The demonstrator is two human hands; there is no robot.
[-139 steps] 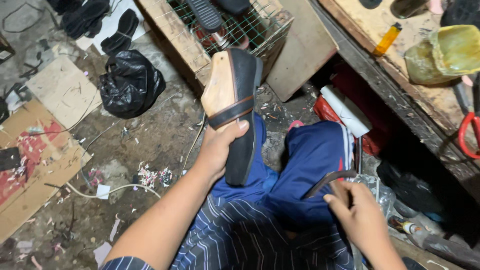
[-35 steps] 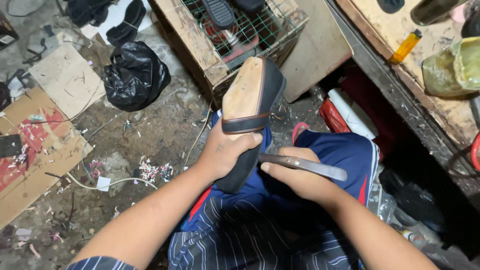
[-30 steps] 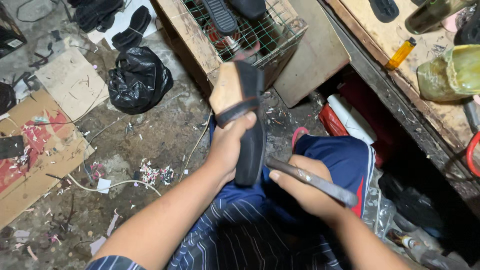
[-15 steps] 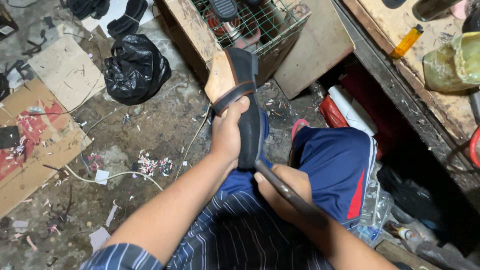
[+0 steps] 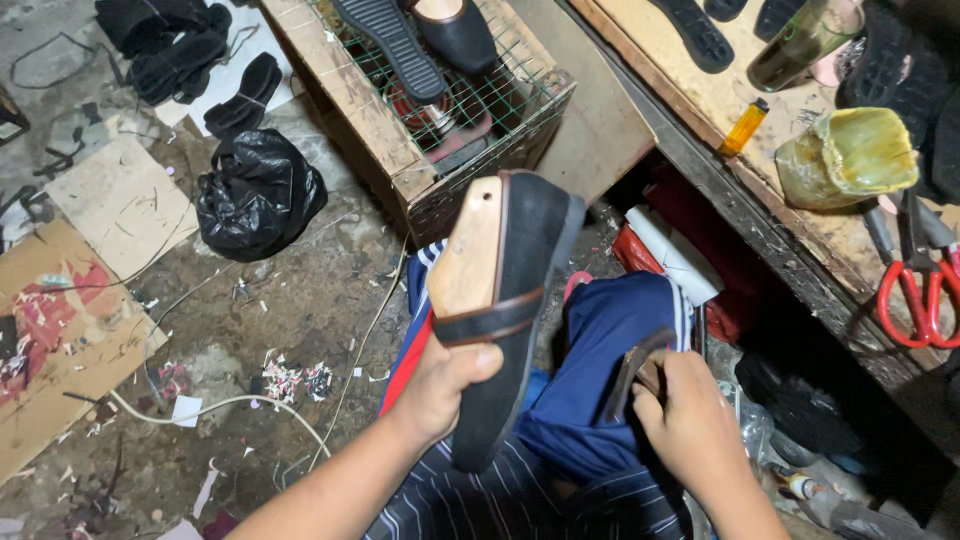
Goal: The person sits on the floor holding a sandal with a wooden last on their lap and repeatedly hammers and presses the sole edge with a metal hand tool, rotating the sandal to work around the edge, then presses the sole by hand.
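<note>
Here the left hand (image 5: pixel 440 385) grips a black shoe (image 5: pixel 515 300); the right hand (image 5: pixel 690 425) half-hides a tool (image 5: pixel 630 375).

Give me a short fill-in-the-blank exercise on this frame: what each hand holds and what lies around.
1. The left hand grips a black shoe mounted on a ____ last.
2. The right hand holds a thin dark tool over the person's ____ trousers.
3. On the floor to the left lies a black plastic ____.
4. The scissors on the bench have ____ handles.

Missing words: wooden; blue; bag; red
</note>
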